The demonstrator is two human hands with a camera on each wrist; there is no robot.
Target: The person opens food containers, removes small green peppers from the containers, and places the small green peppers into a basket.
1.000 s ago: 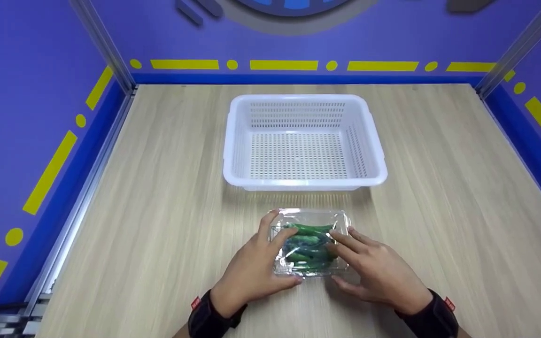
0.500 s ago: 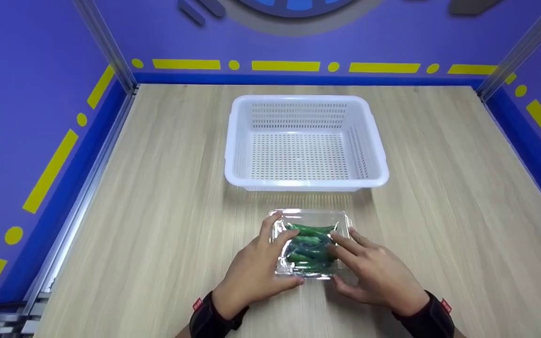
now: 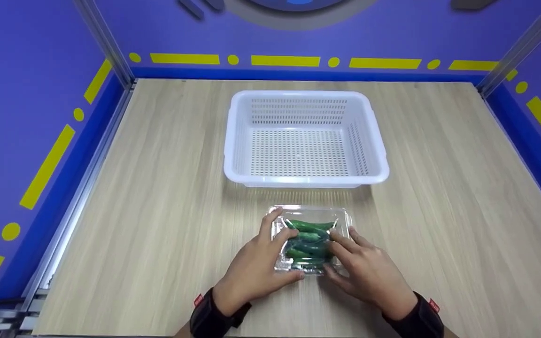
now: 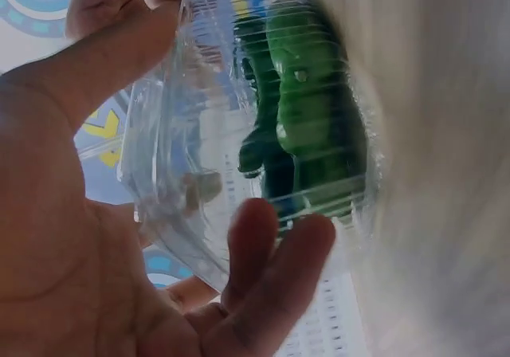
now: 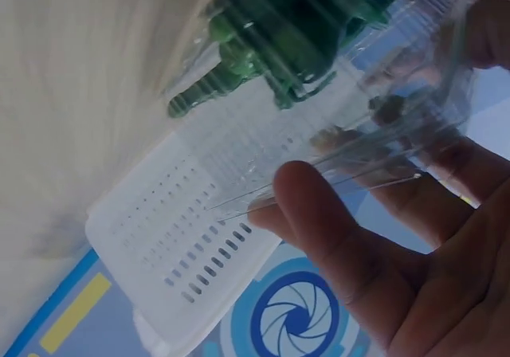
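Observation:
A clear plastic clamshell box (image 3: 315, 213) lies on the table, with several green peppers (image 3: 310, 236) inside. My left hand (image 3: 254, 270) grips its left side: the thumb is at the front edge, other fingers lie over the lid and the far left corner. From the right, my right hand (image 3: 369, 267) holds the box, its thumb at the front edge and its fingers on the lid and right side. The left wrist view shows the peppers (image 4: 307, 94) through the ribbed wall. In the right wrist view, fingers (image 5: 315, 213) are against the box's edge.
Just beyond the box stands a white perforated plastic basket (image 3: 305, 180), with nothing in it. Blue panels (image 3: 289, 37) with yellow marks border the wooden table (image 3: 158, 197) at the back and both sides.
My right thumb has shifted a little left along the box's front edge. The head view has tilted slightly. The box and my left hand stay nearly in place.

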